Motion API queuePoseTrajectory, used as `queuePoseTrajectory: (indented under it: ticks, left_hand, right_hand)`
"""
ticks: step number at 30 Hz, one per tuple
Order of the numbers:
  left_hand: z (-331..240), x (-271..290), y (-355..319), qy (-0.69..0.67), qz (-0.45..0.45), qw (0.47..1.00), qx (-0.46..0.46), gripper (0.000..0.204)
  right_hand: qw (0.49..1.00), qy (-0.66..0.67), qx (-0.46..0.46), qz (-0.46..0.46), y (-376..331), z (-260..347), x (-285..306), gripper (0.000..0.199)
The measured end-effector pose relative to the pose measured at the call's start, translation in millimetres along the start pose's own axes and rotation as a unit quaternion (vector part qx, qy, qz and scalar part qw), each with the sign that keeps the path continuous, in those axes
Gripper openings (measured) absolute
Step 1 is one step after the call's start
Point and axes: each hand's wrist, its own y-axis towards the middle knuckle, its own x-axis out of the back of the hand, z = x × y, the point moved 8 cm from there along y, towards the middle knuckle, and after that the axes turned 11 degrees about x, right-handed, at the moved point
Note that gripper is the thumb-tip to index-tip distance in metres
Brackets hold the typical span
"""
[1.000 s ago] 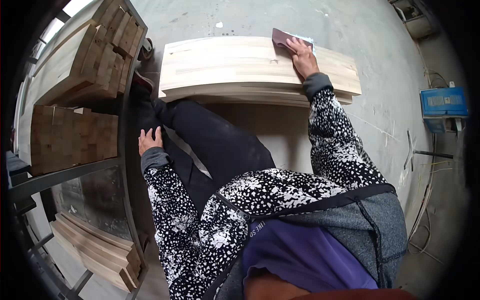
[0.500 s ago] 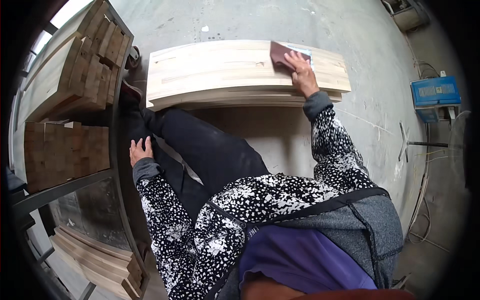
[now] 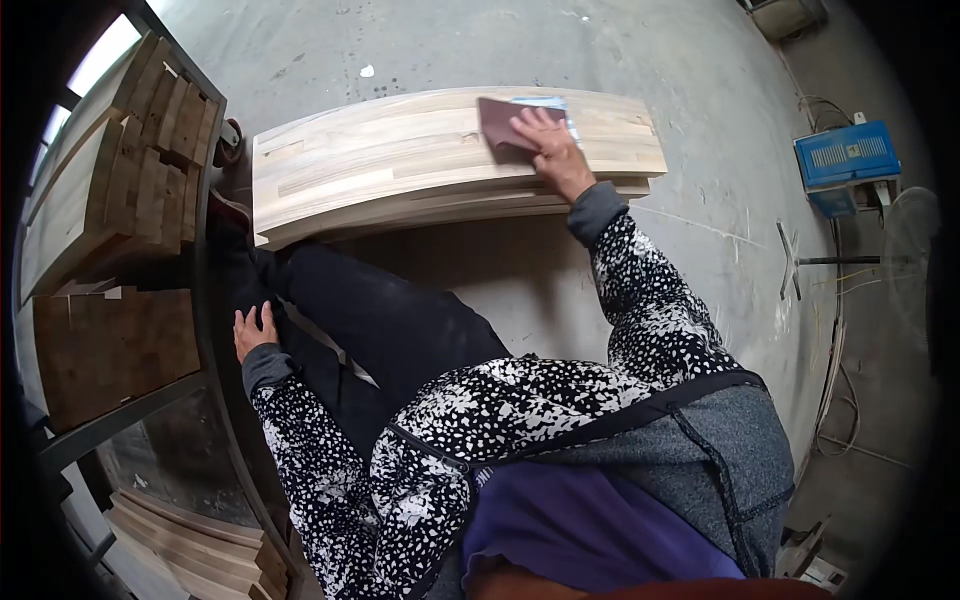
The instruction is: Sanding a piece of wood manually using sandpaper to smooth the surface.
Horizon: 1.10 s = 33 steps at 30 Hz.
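Wood rack (image 3: 110, 250) left of sanded board (image 3: 400, 150)

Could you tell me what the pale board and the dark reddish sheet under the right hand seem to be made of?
The board looks like bare, unvarnished wood: pale glued strips with visible grain and a matt surface. The reddish-brown sheet under the right hand looks like abrasive paper, thin, flat and dull, with a paler backing showing at its edge; its grit is too fine to see.

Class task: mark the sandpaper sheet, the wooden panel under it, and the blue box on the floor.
sandpaper sheet (image 3: 500, 122), head view, its bare left part.
wooden panel (image 3: 380, 150), head view, top face.
blue box (image 3: 845, 155), head view, its lid.
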Motion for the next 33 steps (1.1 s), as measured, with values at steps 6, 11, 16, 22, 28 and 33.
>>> queuePoseTrajectory:
  ticks: [6,11,16,22,28,33]
  left_hand:
    - [-9,-3,-2,0.004,0.000,1.000,-0.004,0.048]
    - [-10,1,-4,0.022,0.002,1.000,0.008,0.048]
    - [-15,8,0,0.001,-0.018,1.000,-0.014,0.047]
    - [-2,-8,5,0.008,0.005,1.000,-0.003,0.049]
    - [-3,-4,4,0.004,0.000,1.000,0.004,0.050]
    - [-3,-2,4,0.005,0.002,1.000,0.005,0.051]
  right_hand:
    - [0.949,-0.149,-0.264,-0.088,-64,-210,65,0.044]
    - [0.959,-0.163,-0.213,-0.089,-30,-124,29,0.044]
    - [0.997,0.038,0.063,-0.008,4,79,-14,0.064]
    - [1.000,-0.014,-0.016,-0.011,-45,-11,19,0.060]
    - [0.948,-0.088,-0.283,-0.118,-151,-160,77,0.050]
    - [0.973,-0.126,-0.143,-0.127,-79,-10,20,0.051]
